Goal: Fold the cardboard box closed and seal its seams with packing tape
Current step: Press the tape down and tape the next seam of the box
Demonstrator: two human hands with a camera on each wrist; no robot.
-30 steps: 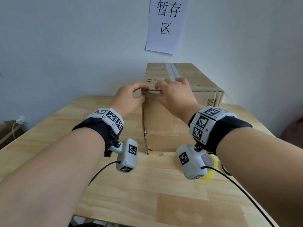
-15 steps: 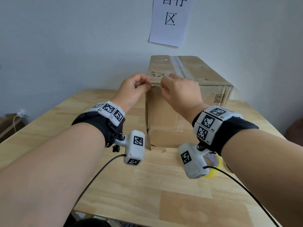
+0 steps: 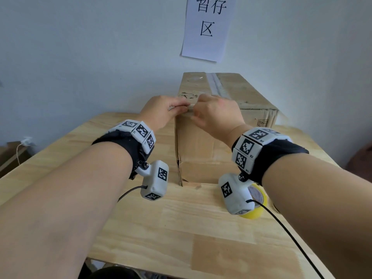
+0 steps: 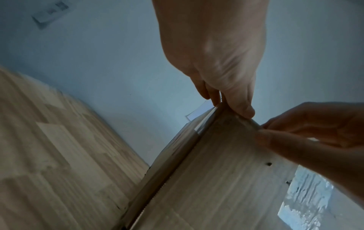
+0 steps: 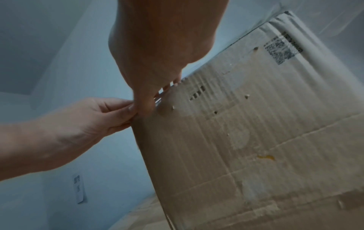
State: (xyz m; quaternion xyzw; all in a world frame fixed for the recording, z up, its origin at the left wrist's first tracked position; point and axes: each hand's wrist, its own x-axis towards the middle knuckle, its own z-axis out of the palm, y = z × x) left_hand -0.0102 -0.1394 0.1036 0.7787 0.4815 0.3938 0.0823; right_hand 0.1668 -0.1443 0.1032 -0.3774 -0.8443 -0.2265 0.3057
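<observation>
Both hands work the box's near top corner.

The box stands closed on the tabletop, long axis running away toward the wall. The left hand and right hand meet at that corner, each grip pinching clear tape at the edge. The roll lies nearer the right wrist, half hidden. The tape's free end is hard to make out.

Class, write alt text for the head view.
Both hands, left hand and right hand, pinch clear packing tape at the near top edge of a closed cardboard box on a wooden table; a yellow tape roll lies beside it.
</observation>
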